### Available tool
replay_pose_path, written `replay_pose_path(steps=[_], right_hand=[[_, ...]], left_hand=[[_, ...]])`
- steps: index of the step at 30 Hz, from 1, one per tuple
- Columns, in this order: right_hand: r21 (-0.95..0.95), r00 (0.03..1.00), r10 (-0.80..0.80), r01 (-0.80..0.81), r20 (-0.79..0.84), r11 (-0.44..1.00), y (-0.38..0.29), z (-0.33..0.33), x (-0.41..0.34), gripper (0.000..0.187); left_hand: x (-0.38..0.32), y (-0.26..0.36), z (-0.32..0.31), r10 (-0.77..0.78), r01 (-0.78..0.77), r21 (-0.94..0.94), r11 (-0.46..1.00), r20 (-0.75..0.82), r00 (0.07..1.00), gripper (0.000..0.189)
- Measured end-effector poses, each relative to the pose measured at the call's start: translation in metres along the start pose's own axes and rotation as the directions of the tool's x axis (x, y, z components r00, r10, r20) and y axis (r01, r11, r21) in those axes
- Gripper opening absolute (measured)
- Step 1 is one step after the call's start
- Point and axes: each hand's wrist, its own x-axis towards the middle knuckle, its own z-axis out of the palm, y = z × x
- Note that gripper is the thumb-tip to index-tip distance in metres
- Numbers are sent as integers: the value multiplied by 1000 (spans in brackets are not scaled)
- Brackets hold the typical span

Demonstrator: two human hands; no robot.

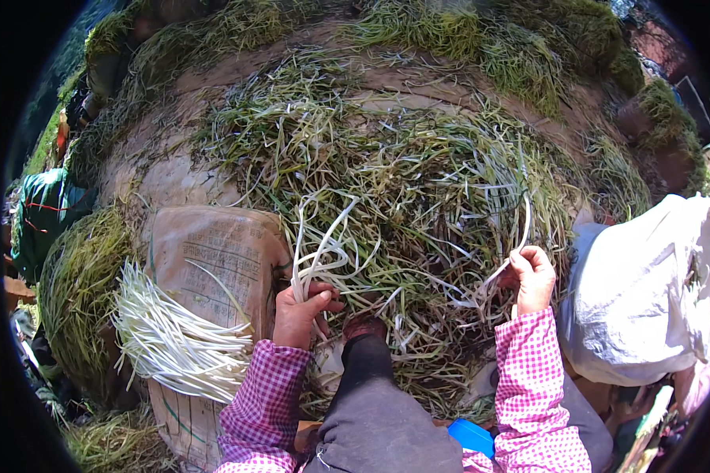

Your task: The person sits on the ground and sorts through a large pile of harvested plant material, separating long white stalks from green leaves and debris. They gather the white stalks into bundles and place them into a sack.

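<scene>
My left hand (302,313), left of my knee, grips a small bunch of long white plant stalks (322,251) whose ends loop and bend upward. To the right, my right hand (531,279) pinches a single whitish stalk (528,224) between thumb and fingers; it curves up and turns dark and thin at its tip. Both hands are above a wide heap of green and yellowed leaves and peelings (402,201). At the left, a thick pile of white stalks (183,337), laid roughly side by side, rests on a brown printed sack (225,248).
A stuffed white woven sack (633,295) stands close to my right arm. At the far left are a green bag (50,219) and a mound of leaves (80,295). More leaf heaps (520,53) line the back. Something blue (472,436) lies beside my leg.
</scene>
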Motion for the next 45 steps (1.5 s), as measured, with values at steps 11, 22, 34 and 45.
replay_pose_path(steps=[11, 22, 34, 45], right_hand=[[-129, 796, -26, 130, 604, 983, -26, 98, -44, 28], [-171, 629, 479, -486, 612, 857, 72, 44, -80, 16], [-381, 698, 97, 263, 709, 886, 29, 70, -104, 21], [-376, 796, 152, 101, 585, 921, 21, 84, -132, 14]], left_hand=[[-10, 1, 74, 41, 54, -192, 980, 461, 886, 22], [8, 43, 10, 126, -132, -557, 820, -49, 991, 12], [-7, 13, 54, 45, 25, -539, 842, 116, 992, 17], [-36, -15, 62, -115, 264, -441, 858, 336, 935, 29]])
